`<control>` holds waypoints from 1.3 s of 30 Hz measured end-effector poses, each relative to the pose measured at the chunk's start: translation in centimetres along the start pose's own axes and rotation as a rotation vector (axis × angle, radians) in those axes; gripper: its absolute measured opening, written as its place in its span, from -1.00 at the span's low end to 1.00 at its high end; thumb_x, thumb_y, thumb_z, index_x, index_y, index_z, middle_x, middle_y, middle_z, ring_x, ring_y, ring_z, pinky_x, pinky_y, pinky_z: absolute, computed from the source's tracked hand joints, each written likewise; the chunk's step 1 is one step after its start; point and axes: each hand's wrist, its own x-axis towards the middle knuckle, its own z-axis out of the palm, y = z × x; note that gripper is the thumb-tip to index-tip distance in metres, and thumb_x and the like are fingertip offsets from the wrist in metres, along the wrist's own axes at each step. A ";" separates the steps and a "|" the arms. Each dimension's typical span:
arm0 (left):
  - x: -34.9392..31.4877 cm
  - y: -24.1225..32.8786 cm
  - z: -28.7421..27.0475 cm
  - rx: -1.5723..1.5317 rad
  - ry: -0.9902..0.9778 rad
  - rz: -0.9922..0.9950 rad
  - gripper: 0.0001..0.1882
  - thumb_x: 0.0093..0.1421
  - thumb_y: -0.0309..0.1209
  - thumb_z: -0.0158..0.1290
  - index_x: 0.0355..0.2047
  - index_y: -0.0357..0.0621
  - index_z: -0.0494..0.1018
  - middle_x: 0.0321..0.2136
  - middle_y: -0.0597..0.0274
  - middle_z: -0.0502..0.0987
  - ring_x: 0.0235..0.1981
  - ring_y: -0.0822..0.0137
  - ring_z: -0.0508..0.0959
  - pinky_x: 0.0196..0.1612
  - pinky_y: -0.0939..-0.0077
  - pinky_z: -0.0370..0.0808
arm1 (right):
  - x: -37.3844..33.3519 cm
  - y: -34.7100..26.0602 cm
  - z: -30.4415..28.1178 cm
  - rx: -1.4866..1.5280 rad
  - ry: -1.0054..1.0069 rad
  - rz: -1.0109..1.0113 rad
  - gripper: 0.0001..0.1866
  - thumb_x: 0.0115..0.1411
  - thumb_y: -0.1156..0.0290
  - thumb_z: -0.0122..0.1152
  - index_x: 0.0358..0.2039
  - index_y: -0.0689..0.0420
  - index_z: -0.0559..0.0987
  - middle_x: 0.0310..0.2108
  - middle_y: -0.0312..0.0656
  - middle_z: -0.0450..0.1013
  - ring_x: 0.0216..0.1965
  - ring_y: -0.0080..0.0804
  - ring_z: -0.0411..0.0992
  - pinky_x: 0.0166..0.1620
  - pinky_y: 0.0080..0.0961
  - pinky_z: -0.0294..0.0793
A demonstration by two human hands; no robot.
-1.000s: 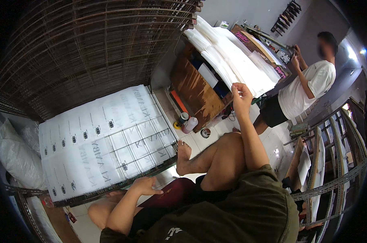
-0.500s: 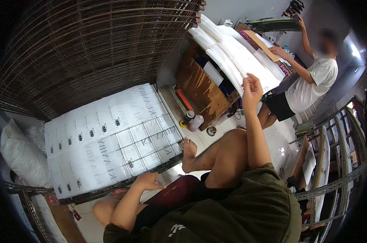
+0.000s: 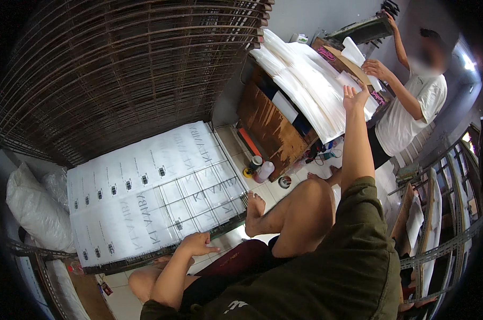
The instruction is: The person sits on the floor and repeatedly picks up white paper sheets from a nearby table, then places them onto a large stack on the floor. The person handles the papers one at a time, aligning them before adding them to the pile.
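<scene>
My right hand is stretched out at the upper right, palm turned up and fingers apart, with nothing in it. It hovers by the right end of a pile of large white sheets on a worn wooden cabinet. My left hand is near the front edge of a wire drying rack, thumb stuck out, holding nothing visible. On that rack lie printed translucent white sheets. Across from my right hand, a co-worker's hand is at an open cardboard box, beside a raised white sheet.
Raised wire rack shelves rise at the far left. A plastic bag stands at the left. On the tiled floor are a pinkish bottle and a small can. Metal shelving stands at the right.
My right hand has left the near edge of the white sheets, moved farther out and opened. A white sheet now stands raised by the co-worker's hand. My left hand stays nearly still.
</scene>
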 end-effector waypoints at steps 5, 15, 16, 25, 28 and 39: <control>0.0 0.3 -0.3 0.010 0.057 0.020 -0.36 -0.10 0.23 0.16 -0.42 -0.17 0.40 -0.51 0.05 0.50 -0.39 0.06 0.52 -0.35 0.28 0.42 | 3.4 2.8 0.2 -0.024 -0.092 0.076 -0.21 0.01 0.52 0.19 0.23 0.14 0.04 0.34 -0.05 -0.31 0.34 -0.06 -0.18 0.26 -0.16 0.12; 0.2 -1.1 0.9 0.045 0.090 0.014 -0.32 -0.10 0.24 0.13 -0.35 -0.20 0.43 -0.39 -0.02 0.54 -0.29 -0.01 0.54 -0.27 0.18 0.45 | 1.3 8.4 3.6 -0.431 -0.137 -0.260 -0.71 0.02 0.49 0.19 -0.20 0.27 0.47 -0.20 -0.05 0.43 -0.06 -0.11 0.38 0.00 -0.13 0.35; 0.2 -0.9 1.4 0.052 0.148 0.052 -0.34 -0.08 0.24 0.12 -0.38 -0.21 0.44 -0.41 -0.04 0.54 -0.31 -0.04 0.54 -0.29 0.16 0.44 | -2.2 7.2 5.8 -0.437 -0.104 -0.256 -0.72 0.02 0.50 0.21 -0.22 0.29 0.47 -0.20 -0.03 0.42 -0.07 -0.15 0.38 -0.05 -0.24 0.39; -0.7 3.5 4.6 0.152 -0.200 0.104 -0.32 -0.12 0.17 0.16 -0.21 -0.20 0.52 -0.26 0.01 0.57 -0.20 0.03 0.55 -0.17 0.16 0.48 | -25.6 4.8 13.9 -0.378 -0.833 -0.321 -0.51 0.12 0.65 0.11 0.06 0.15 0.24 -0.24 -0.06 0.45 -0.22 -0.33 0.47 -0.11 -0.35 0.52; 1.0 4.6 7.8 0.181 -0.308 0.213 -0.31 -0.10 0.17 0.15 -0.16 -0.16 0.52 -0.19 0.07 0.56 -0.14 0.11 0.53 -0.11 0.24 0.45 | -30.4 7.1 15.5 -0.486 -0.958 -0.071 -0.56 0.12 0.65 0.11 0.01 0.11 0.27 -0.27 -0.08 0.47 -0.19 -0.37 0.47 -0.12 -0.43 0.52; -4.1 7.4 6.4 0.279 0.069 0.563 -0.64 0.08 -0.44 0.00 -0.07 -0.12 0.43 -0.05 0.10 0.46 0.02 0.27 0.43 -0.03 0.28 0.45 | -48.6 17.4 15.9 -0.801 -1.881 0.416 -0.41 -0.11 0.82 -0.10 0.02 0.26 0.44 -0.11 -0.17 0.44 -0.17 -0.57 0.41 -0.12 -0.70 0.37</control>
